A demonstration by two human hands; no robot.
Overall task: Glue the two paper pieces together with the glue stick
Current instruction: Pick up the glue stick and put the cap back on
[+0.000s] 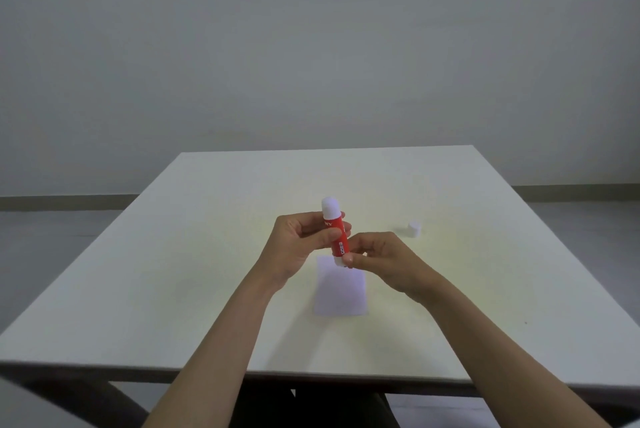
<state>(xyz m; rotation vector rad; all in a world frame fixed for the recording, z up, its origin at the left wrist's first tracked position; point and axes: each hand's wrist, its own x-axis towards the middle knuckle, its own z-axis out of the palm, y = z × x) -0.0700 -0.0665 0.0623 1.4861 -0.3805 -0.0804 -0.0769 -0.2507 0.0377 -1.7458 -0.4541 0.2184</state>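
Observation:
A red glue stick (pixel 335 227) with a white top stands nearly upright in the air above the table's middle. My left hand (pixel 298 247) grips its red barrel from the left. The fingertips of my right hand (pixel 381 259) pinch the white knob at its bottom end. Its white cap (pixel 414 229) lies on the table to the right, apart from both hands. A pale rectangular paper (pixel 341 292) lies flat on the table just below the hands; its top edge is hidden by them. I cannot tell whether it is one sheet or two stacked.
The white table (pixel 173 289) reaches from its front edge near me to a far edge before a grey wall. Dark table legs show below the front edge.

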